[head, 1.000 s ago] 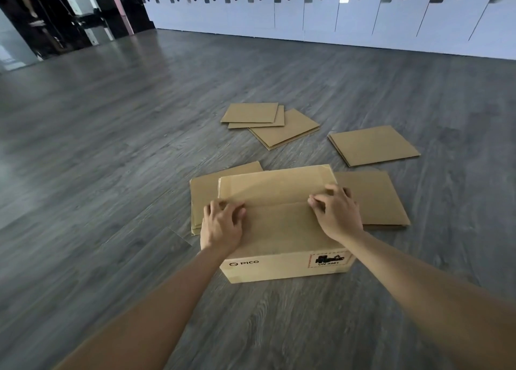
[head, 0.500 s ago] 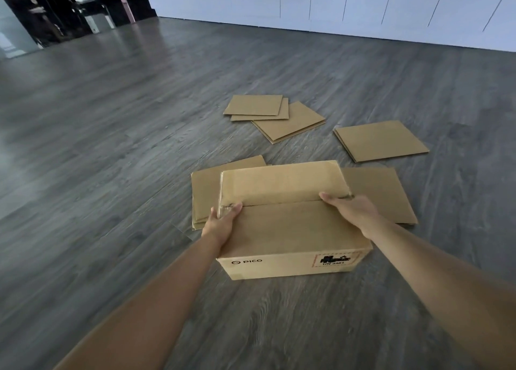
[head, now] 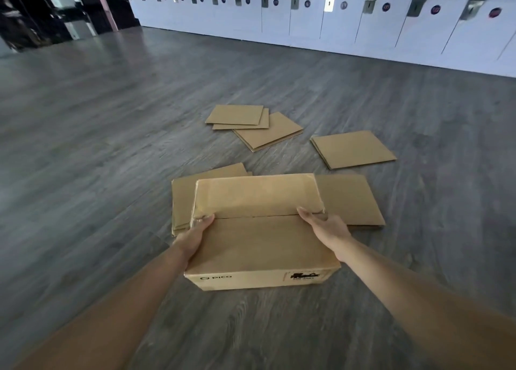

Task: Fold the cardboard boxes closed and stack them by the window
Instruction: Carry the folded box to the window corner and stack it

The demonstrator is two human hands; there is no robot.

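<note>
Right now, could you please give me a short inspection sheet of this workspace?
Surface: grey wood-look floor.
Job's things: closed box marked PICO; flattened cardboard lying in several piles behind it.
Clutter: nothing seen.
Grippers: left hand holds the box's left side, right hand its right side, thumbs on top.
Cables: nothing seen.
Surroundings: white numbered lockers along the far wall; window not in view.

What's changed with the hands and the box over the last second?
Both hands left the top flaps and moved out to the box's ends: left hand now grips the left side, right hand the right side, thumbs on top. The box looks slightly raised and nearer. The flaps stay folded shut; the flat cardboard sheets stay on the floor.
</note>
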